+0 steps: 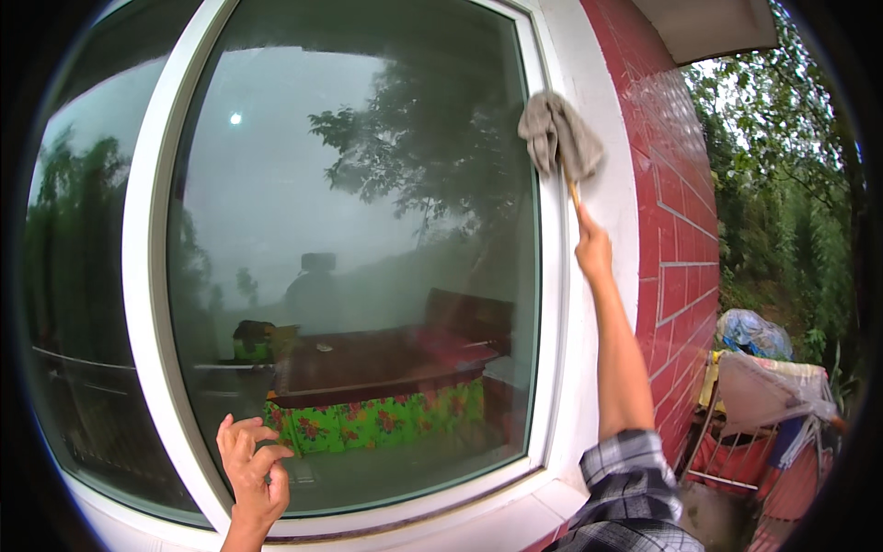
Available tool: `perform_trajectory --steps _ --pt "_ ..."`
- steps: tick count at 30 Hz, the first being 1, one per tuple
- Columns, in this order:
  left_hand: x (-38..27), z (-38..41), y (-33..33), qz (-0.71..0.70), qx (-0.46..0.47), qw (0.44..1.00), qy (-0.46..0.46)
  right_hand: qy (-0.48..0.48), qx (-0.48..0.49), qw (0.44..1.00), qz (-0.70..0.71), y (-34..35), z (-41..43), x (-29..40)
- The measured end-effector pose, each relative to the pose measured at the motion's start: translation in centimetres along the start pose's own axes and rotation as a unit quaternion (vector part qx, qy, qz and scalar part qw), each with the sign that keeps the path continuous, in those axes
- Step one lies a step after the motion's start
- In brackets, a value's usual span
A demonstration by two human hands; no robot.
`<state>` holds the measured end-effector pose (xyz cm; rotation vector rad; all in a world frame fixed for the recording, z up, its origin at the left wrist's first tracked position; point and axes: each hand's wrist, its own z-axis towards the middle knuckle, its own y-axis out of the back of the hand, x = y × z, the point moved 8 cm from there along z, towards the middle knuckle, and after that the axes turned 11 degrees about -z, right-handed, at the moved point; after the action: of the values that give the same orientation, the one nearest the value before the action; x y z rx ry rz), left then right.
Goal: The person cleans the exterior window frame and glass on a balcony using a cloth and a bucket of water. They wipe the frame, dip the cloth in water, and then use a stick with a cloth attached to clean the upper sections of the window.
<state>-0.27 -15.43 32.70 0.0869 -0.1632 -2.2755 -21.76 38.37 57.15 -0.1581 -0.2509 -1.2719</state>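
Note:
My right hand [594, 247] grips a thin wooden stick [573, 188], the arm stretched up along the window's right side. Over the stick's upper end hangs a grey-brown cloth [560, 134], which lies against the right upright of the white window frame [552, 290]. My left hand [252, 462] is raised near the lower left of the large glass pane [386, 228]. Its fingers are apart and bent, and nothing is in them. Whether its fingertips touch the glass I cannot tell.
Red wall tiles [672, 241] run beyond the white window surround. At the lower right stands a metal rack [731, 476] with covers and plastic on it. Behind the glass a bed with a green floral skirt [386, 421] shows. A white tiled sill [545, 504] juts out below.

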Motion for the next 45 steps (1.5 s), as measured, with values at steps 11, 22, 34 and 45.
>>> perform_trajectory --steps 11,22,34,45 --pt "3.2 -6.1 7.5 -0.089 0.069 0.988 0.109 -0.254 0.143 0.955 0.049 10.1 -41.7 -1.2" --pt "4.3 -11.3 8.3 -0.105 0.135 0.967 0.190 -0.460 0.266 0.841 0.101 15.2 -51.5 -0.9" --pt "-1.2 -10.8 -2.6 -0.160 0.208 0.952 0.155 -0.170 0.179 0.965 -0.092 15.2 -28.5 -1.5" --pt "-11.0 -12.5 -20.2 -0.337 0.244 0.906 0.073 -0.057 0.347 0.890 -0.291 20.3 -38.8 -5.0"
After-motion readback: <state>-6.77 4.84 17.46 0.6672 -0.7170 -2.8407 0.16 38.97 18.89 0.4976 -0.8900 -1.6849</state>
